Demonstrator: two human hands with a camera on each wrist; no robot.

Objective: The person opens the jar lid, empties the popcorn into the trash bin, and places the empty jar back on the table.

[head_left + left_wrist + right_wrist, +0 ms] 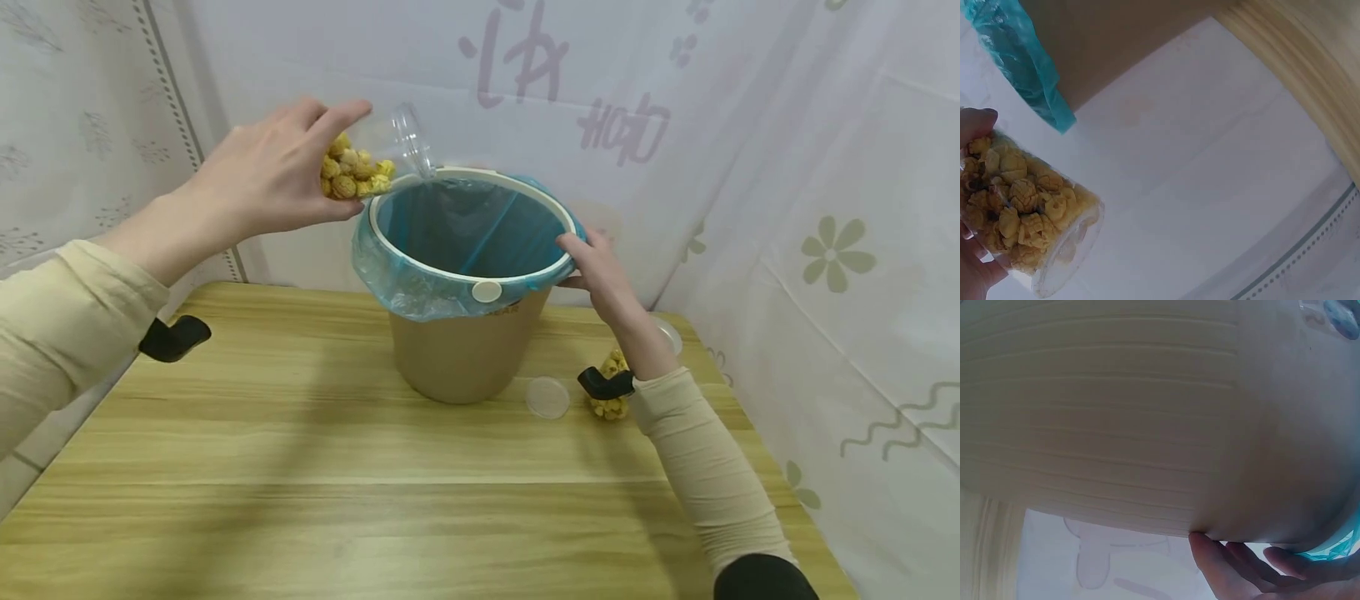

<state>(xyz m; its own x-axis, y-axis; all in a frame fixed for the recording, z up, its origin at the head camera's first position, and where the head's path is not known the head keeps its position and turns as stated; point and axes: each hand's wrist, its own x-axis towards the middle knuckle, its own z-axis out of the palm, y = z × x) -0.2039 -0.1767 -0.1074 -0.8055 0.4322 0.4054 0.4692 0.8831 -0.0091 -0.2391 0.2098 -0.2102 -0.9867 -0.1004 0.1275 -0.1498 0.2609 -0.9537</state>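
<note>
My left hand [273, 171] grips a clear plastic jar of yellow popcorn [352, 171], tipped on its side with its mouth toward the bucket. In the left wrist view the popcorn [1025, 200] fills much of the jar, and fingers curl round it. A tan bucket [465, 350] stands upright, lined with a blue plastic bag [412, 287] folded over its pale rim. My right hand [603, 271] holds the bucket's right rim, thumb on top and fingers below outside. In the right wrist view its fingers [1222, 569] touch the bucket wall [1116, 419].
A second container of popcorn [611, 408] is on the table right of the bucket, partly hidden by my right forearm. One round clear lid [547, 397] lies beside it, another [667, 335] farther back. Patterned curtains [750, 167] surround the wooden table [337, 500].
</note>
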